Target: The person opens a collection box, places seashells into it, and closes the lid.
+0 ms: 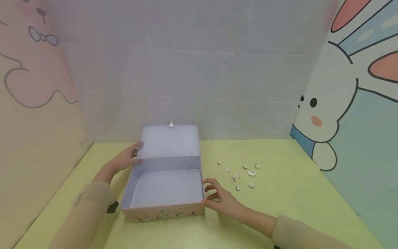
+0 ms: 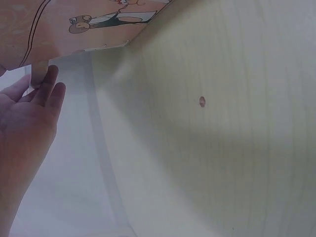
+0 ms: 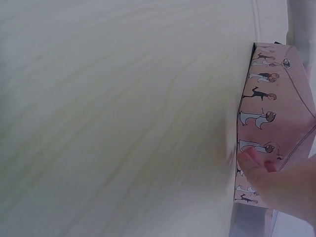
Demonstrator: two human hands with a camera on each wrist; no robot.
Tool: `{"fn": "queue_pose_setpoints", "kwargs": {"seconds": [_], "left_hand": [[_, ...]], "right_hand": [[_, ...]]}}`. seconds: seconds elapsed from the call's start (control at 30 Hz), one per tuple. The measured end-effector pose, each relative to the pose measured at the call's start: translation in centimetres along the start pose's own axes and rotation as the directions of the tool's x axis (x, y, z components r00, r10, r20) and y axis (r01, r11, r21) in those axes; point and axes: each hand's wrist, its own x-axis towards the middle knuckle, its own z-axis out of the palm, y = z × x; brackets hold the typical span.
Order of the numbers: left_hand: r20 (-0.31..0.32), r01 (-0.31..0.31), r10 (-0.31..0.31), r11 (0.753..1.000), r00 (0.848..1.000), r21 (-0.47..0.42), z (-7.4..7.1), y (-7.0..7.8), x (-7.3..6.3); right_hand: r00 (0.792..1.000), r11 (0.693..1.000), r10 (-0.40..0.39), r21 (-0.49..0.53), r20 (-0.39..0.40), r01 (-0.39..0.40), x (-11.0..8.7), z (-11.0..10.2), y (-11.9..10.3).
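A hinged gift box (image 1: 164, 211) lies open on the table, its white inside bare and its pink outer sides printed with small figures. The lid (image 1: 169, 141) leans back, with a clear knob (image 1: 171, 125) on its far edge. My left hand (image 1: 124, 158) grips the box's left side near the hinge, fingers at the lid's edge; in the left wrist view the fingertips (image 2: 50, 79) meet the pink panel's edge. My right hand (image 1: 224, 200) holds the right wall near the front corner, fingers bent. The right wrist view shows fingertips (image 3: 247, 160) against the printed side (image 3: 261, 118).
Several small shells (image 1: 237, 176) lie scattered on the yellow table (image 1: 295, 197) to the right of the box, among them a larger white one (image 1: 252, 172). A pale curtain (image 1: 192, 76) hangs behind, and cartoon-printed panels (image 1: 351, 135) flank the table.
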Motion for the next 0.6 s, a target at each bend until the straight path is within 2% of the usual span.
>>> {"fn": "queue_pose_setpoints", "kwargs": {"seconds": [0.3,0.6], "left_hand": [[0.019,0.012,-0.012,1.000,1.000,-0.016,0.1,-0.6,0.1],[0.043,0.039,-0.036,0.997,0.998,-0.065,0.3,-0.9,-0.1]], "right_hand": [[0.998,0.998,-0.056,0.022,-0.019,0.057,0.1,-0.7,0.2],[0.993,0.986,-0.119,0.120,-0.011,0.119,0.4,-0.9,1.1]]}}
